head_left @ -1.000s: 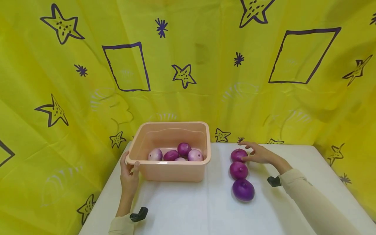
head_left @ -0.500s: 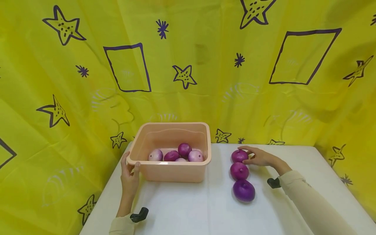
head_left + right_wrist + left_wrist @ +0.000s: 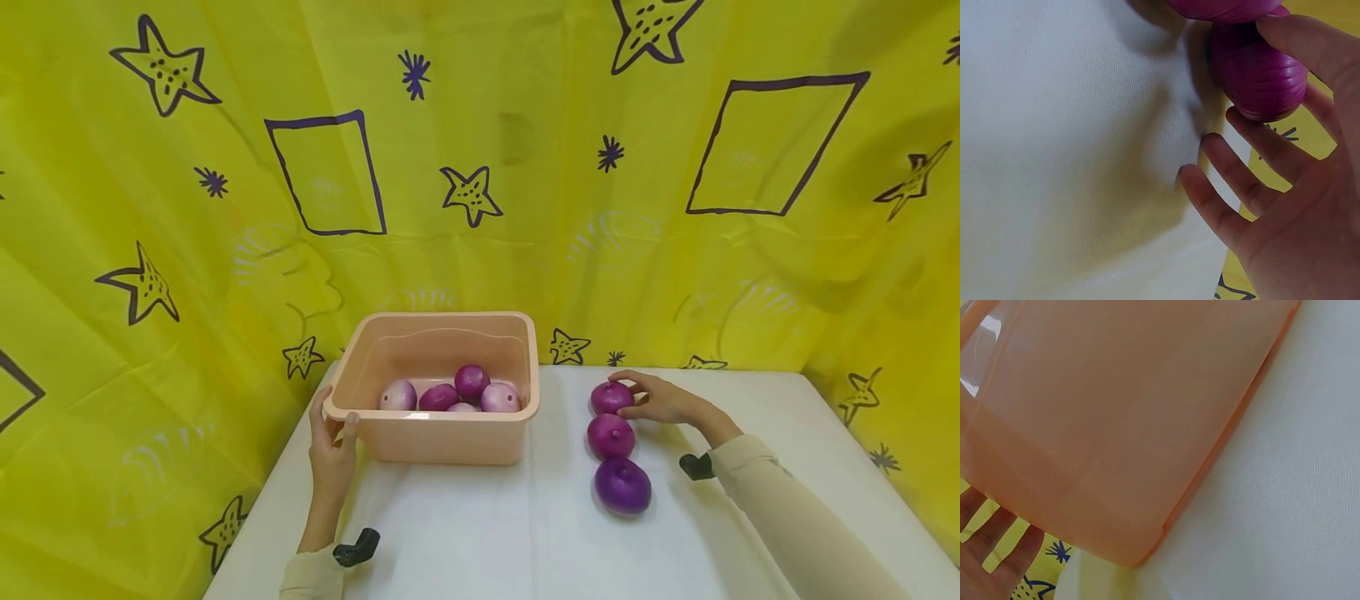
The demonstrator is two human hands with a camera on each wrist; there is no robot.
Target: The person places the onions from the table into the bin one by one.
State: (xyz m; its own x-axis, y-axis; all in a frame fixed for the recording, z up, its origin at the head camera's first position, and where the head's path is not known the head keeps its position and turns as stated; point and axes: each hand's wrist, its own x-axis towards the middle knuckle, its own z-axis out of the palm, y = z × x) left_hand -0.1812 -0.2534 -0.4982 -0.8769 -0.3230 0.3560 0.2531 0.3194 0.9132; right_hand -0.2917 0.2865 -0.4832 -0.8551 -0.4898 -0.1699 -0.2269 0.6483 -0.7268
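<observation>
My left hand [image 3: 332,462] holds the front left corner of a peach plastic bin [image 3: 442,440], thumb on the front and fingers along the side. In the left wrist view the bin's wall [image 3: 1122,419] fills most of the picture. Inside it lie several onions [image 3: 472,382], some dark, some pale. At the right, my right hand [image 3: 663,402] grips the farthest red onion [image 3: 606,398] of a row of three, thumb and forefinger around it. The other fingers [image 3: 1222,212] are spread in the right wrist view. Nearer stand a magenta onion [image 3: 610,437] and a larger purple onion [image 3: 622,487].
A white-covered table [image 3: 465,533] carries everything. Behind and beside it hangs a yellow curtain [image 3: 517,267] with drawn stars, close beyond the bin and the far onion. Between bin and onion row lies a strip of white cloth.
The right hand has brought its raised fingers down around the farthest onion, which stays on the table. The left hand and the bin have not moved.
</observation>
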